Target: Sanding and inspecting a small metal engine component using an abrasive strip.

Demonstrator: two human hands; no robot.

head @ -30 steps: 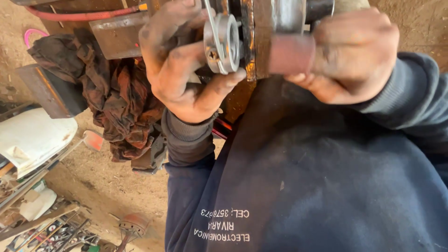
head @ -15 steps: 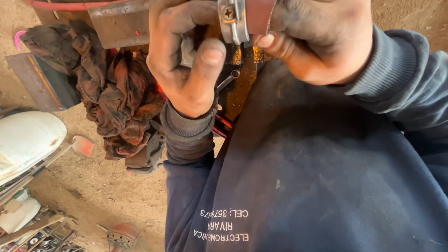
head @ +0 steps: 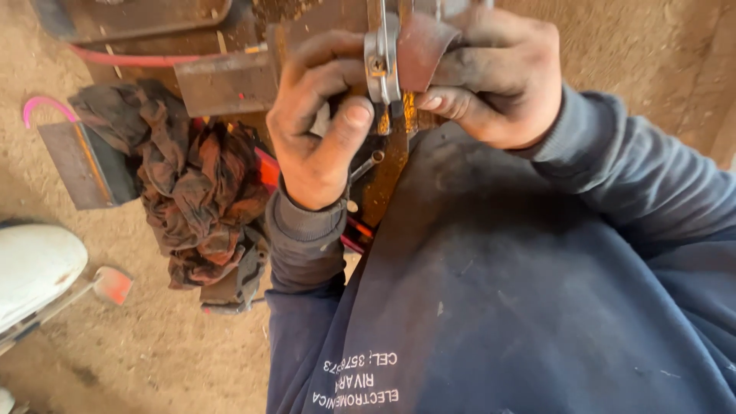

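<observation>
We see no packages, signs or screens. Only white printed lettering [head: 359,379] marks our navy sweatshirt [head: 537,307], low on its front.

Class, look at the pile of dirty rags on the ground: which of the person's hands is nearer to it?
Left. The left hand grips the metal ring just beside the rags; the right hand is beyond the ring.

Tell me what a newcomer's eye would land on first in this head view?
Top centre, two grimy hands meet: the left hand grips a shiny metal ring, and the right hand presses a reddish-brown abrasive strip against it. To their left, a dirty red-and-black rag lies heaped on the sandy ground. The person's dark blue sweatshirt fills the lower right.
</observation>
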